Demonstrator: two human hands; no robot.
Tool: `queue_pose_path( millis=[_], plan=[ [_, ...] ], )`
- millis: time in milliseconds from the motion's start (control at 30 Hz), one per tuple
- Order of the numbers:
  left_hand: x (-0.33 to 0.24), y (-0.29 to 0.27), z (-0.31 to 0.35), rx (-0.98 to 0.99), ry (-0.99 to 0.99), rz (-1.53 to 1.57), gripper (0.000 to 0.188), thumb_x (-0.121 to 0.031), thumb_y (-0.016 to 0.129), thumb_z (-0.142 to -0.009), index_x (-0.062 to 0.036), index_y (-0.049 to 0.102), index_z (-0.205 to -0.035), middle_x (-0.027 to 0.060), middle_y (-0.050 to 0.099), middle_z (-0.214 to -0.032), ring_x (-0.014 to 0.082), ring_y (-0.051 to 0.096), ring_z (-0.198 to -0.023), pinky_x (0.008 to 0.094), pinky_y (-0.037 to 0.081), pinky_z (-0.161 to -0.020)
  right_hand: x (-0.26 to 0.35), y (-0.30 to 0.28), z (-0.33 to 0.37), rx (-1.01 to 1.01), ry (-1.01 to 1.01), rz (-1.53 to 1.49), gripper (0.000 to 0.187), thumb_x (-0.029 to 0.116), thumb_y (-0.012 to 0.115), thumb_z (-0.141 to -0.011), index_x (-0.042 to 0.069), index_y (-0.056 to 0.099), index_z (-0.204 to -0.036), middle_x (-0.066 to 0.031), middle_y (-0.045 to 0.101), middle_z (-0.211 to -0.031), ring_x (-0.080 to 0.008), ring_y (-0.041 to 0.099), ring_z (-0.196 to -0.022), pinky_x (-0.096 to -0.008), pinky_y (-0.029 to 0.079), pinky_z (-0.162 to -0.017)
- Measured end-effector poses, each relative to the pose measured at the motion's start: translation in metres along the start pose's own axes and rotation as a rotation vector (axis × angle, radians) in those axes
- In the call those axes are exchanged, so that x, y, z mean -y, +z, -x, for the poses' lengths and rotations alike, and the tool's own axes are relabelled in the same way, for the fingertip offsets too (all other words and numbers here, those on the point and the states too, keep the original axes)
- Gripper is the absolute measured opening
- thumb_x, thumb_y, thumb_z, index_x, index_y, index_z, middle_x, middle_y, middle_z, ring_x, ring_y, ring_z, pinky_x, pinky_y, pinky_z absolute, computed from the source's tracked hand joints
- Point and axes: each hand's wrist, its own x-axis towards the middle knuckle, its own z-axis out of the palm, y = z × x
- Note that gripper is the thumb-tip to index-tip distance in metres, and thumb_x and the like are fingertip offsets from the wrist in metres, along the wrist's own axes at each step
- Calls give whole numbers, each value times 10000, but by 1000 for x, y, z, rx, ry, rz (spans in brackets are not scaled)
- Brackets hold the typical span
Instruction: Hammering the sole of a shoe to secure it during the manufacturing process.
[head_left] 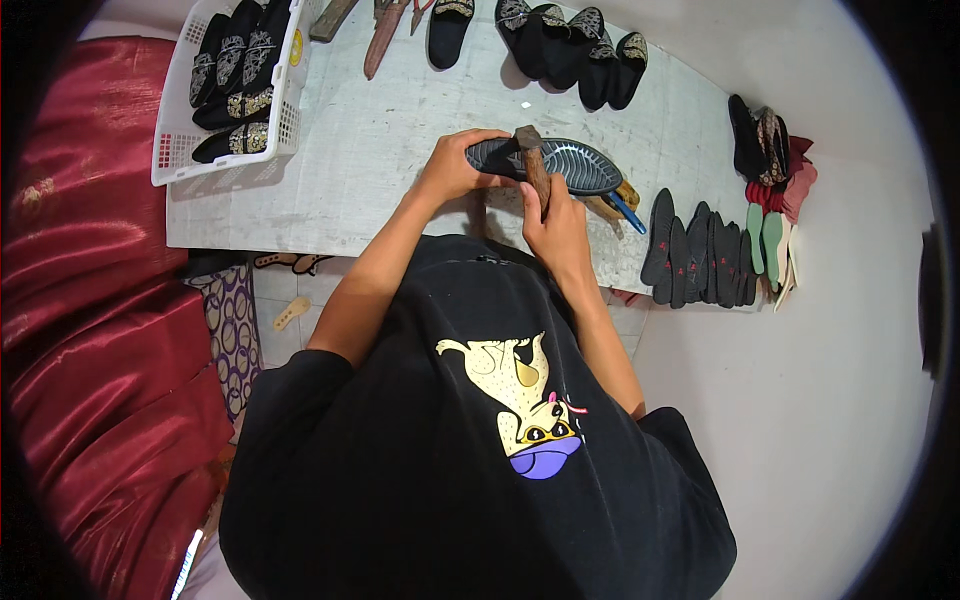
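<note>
A black slipper (590, 165) lies with its ridged sole turned up over the front part of the table. My left hand (463, 165) is closed round one end of it, thumb and fingers on its edges. In my right hand (556, 228) is a hammer (538, 175) with a wooden handle and a metal head, held over the middle of the sole. The fingers of that hand also sit close to the slipper's near edge; whether they touch it I cannot tell. Beside the slipper's other end lie a blue-handled tool (628, 213) and a yellowish-brown object (630, 193), partly hidden.
A white basket (285, 130) of decorated black slippers stands at the left of the table (350, 190). Pliers (385, 40) and more slippers (570, 50) lie along the far side. Black soles (700, 255) line the right, near green insoles (771, 245). Red fabric (100, 250) hangs at left.
</note>
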Motion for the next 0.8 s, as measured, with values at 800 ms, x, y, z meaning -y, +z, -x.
queue_pose_path(
  millis=[800],
  plan=[
    [-43,4,-15,108,-11,-497,720,-263,967,-590,-146,767,-1271,103,739,-1307,337,707,-1154,433,570,-943,-1,-12,18,90,29,-39,318,265,676,-1024,-28,563,-974,-337,625,-688,-569,641,-709,-580,490,-593]
  ],
)
